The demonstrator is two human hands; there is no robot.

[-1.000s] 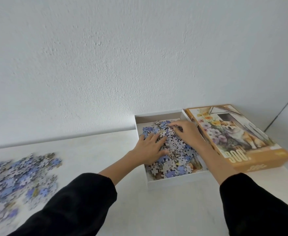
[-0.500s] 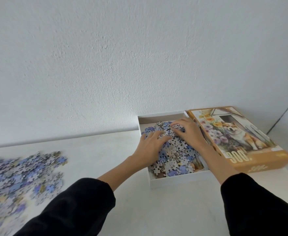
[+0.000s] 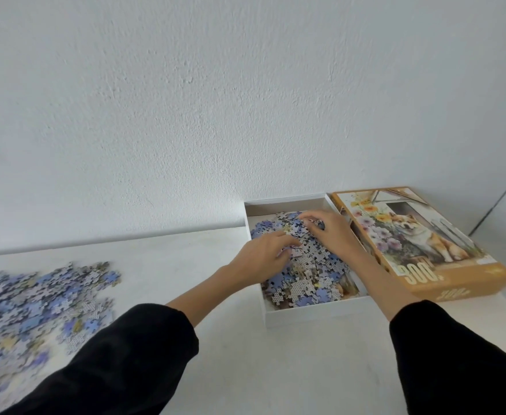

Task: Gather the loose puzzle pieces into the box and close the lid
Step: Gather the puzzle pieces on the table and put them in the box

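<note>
Step in hand: levelling the heap of puzzle pieces inside the white box base, right of centre in the frame. My left hand lies palm down on the near-left part of the heap, fingers relaxed and slightly bent, holding nothing I can see. My right hand sits at the far end with fingers arched and tips in the pieces; I can't tell whether it pinches any. To do it well: sweep flat from the middle towards the bare far corners, keep the heap below the rim so the lid seats, and don't flick pieces over the low walls. The lid lies picture side up, just beside the base at the right. A big loose pile waits on the table at lower left, well apart from the box, so I judge the gathering is far from done. Versus a second ago: both hands are on the heap in nearly the same spots; mainly the view shifts, with the pile further into frame.
</note>
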